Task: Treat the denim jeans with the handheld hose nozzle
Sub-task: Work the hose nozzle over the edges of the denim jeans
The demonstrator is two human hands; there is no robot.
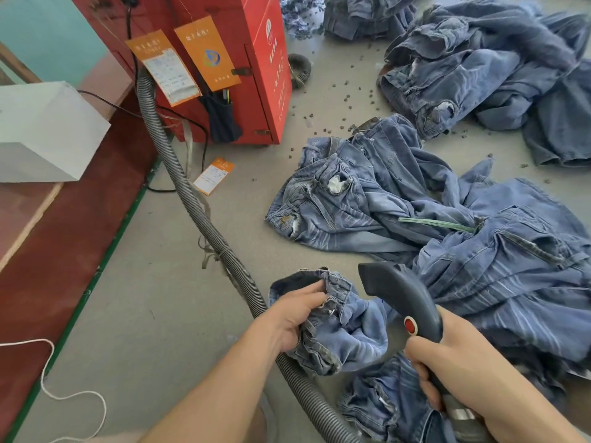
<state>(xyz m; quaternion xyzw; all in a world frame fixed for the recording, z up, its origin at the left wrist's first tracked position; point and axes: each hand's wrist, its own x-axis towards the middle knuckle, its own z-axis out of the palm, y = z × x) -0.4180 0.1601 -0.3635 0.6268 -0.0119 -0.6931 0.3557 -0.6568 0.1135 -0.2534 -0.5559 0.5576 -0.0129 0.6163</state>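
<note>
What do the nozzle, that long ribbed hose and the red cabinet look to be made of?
Nozzle: probably molded plastic, dark, smooth and slightly glossy, with a red button.
Hose: likely flexible plastic or rubber, grey and matte; the close ribbing suggests this.
Red cabinet: seemingly painted sheet metal, with flat panels, sharp edges and hinges.

Spreading grey and flat across the room, floor (166,314), lying strewn with dark pellets (345,100). Standing at the back, red cabinet (256,75), carrying orange tags (208,52). Running along the left, red platform (64,244), bearing white box (41,132). Showing teal behind, wall (48,30).
</note>
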